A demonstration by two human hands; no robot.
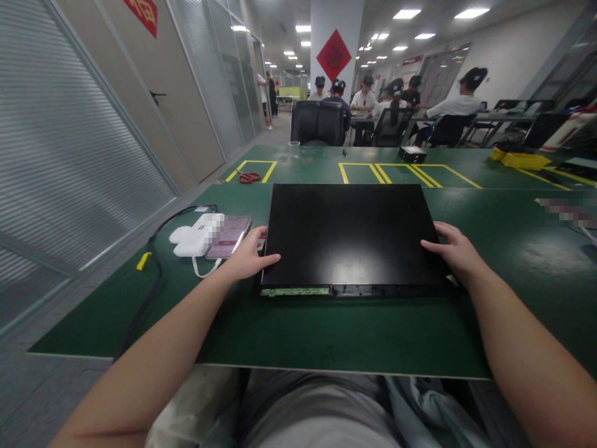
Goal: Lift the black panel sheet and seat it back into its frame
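L hand [247, 256] & R hand [459, 252] pinch blk panel [345, 230] at L & R edges; phone [232, 233] on bench [349, 339] nr L hand.

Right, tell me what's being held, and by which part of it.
A black flat panel, by its two short side edges: left grip on the left, right grip on the right.

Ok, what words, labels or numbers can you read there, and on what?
"福", apparently: red sign on the door, cut off above.
Red diamond sign on the pillar: too blurred.
Phone screen: too blurred.
Black panel: no readable text on its face.
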